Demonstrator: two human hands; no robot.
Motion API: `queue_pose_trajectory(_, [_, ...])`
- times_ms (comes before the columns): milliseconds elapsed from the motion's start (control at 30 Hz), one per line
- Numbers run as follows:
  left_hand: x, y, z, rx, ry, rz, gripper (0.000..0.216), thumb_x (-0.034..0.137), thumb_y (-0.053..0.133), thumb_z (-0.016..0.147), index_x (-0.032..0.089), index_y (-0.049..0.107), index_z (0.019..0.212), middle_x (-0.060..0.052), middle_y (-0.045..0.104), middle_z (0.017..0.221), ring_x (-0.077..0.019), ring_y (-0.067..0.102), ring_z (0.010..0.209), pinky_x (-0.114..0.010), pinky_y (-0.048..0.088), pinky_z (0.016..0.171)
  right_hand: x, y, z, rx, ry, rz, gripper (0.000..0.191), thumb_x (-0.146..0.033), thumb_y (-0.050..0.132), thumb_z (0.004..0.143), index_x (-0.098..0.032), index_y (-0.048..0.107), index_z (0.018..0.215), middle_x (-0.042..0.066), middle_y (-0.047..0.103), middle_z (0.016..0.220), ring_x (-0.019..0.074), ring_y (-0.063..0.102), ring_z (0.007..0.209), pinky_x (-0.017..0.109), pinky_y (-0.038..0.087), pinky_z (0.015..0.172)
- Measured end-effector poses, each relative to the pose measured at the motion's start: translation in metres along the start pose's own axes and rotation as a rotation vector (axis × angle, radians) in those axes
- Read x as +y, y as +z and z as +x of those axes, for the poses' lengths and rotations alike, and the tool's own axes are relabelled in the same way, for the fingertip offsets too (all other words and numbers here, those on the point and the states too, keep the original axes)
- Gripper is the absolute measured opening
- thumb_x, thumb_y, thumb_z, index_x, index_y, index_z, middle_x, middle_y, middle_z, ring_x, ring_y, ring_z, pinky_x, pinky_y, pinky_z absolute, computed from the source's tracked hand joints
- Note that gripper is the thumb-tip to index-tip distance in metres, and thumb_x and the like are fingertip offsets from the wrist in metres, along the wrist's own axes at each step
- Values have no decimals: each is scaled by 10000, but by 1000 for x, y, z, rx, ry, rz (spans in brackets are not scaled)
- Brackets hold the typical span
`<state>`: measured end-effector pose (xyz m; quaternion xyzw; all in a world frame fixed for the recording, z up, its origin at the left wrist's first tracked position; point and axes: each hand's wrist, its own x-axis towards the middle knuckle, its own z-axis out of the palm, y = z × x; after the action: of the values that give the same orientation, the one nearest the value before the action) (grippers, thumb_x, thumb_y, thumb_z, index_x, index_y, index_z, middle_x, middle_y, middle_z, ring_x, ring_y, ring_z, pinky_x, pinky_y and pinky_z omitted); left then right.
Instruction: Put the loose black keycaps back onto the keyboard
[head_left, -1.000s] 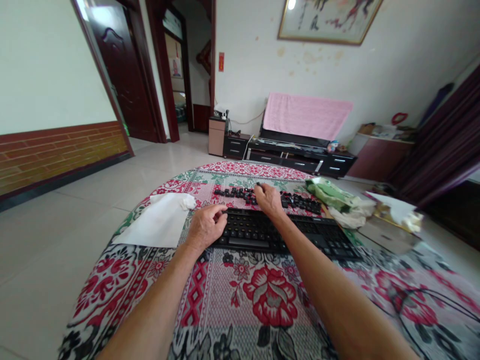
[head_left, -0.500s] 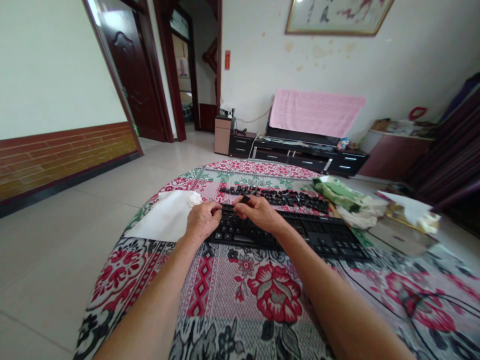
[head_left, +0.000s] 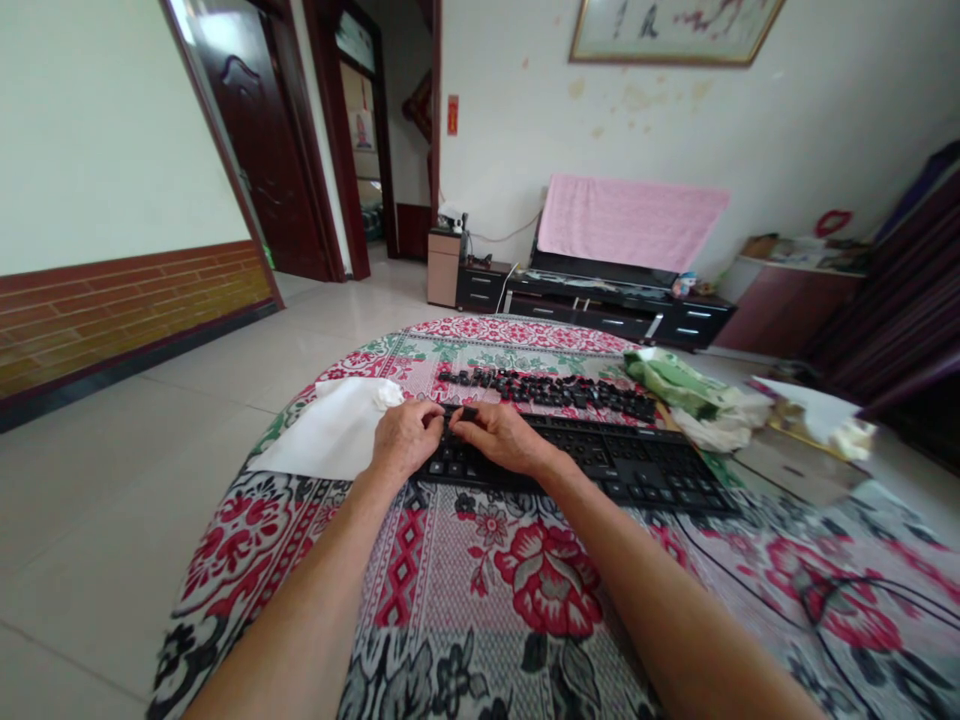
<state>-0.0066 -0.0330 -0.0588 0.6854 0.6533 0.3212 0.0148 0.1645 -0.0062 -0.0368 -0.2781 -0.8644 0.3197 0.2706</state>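
A black computer keyboard (head_left: 652, 470) lies across the tablecloth, with many of its keycaps off and bare key posts showing. My left hand (head_left: 405, 435) is curled over the keyboard's left end, thumb and fingers closed against it; the fingertips are partly hidden. Close beside it, my right hand (head_left: 499, 437) pinches a small black-ended tool (head_left: 469, 412) over the keys at the left side. The tool's thin tip is hidden behind the fingers. Behind the keyboard, loose black keycaps (head_left: 577, 391) lie in a long uneven band.
White paper (head_left: 322, 440) with a crumpled tissue (head_left: 388, 397) lies left of my hands. A green plastic packet (head_left: 675, 385) and a grey box-like item (head_left: 795, 470) stand at the right. The keyboard's black cable (head_left: 742, 585) curls over the patterned tablecloth (head_left: 480, 560).
My right hand has moved slightly left and down with the tool, nearer my left hand. Its metal shaft, visible before, is now hidden. My left hand has stayed put.
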Motion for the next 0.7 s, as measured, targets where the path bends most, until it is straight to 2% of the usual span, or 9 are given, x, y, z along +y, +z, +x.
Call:
queue_pose_trajectory(167, [1, -1, 0, -4, 5, 31, 182, 294, 532, 788, 242, 696, 846, -17, 687, 819, -179, 626, 770, -273, 451, 690, -2, 1, 4, -27, -22, -45, 235, -283, 446, 872, -146, 609, 773, -29, 477, 615, 82, 390, 577, 207, 327, 555])
queue_pose_trajectory(267, [2, -1, -1, -13, 34, 83, 186, 278, 516, 798, 236, 690, 849, -25, 675, 839, -186, 620, 787, -277, 448, 690, 1, 5, 6, 33, -39, -14, 213, -276, 453, 870, -155, 590, 760, -28, 494, 631, 85, 411, 598, 209, 345, 583])
queue_pose_trajectory(467, [4, -1, -4, -14, 125, 189, 218, 246, 462, 834, 228, 675, 877, -38, 644, 838, -193, 602, 833, -282, 447, 719, 11, 15, 3, 174, 19, 176, 246, -354, 452, 875, -166, 585, 788, -14, 543, 664, 90, 453, 587, 217, 375, 575])
queue_pose_trajectory(700, [5, -2, -3, -24, 105, 155, 239, 221, 461, 815, 230, 683, 903, -40, 654, 868, -197, 598, 884, -292, 458, 778, 11, 11, 2, 341, 155, 475, 261, -443, 535, 801, -184, 558, 805, -1, 612, 699, 100, 521, 579, 233, 437, 578])
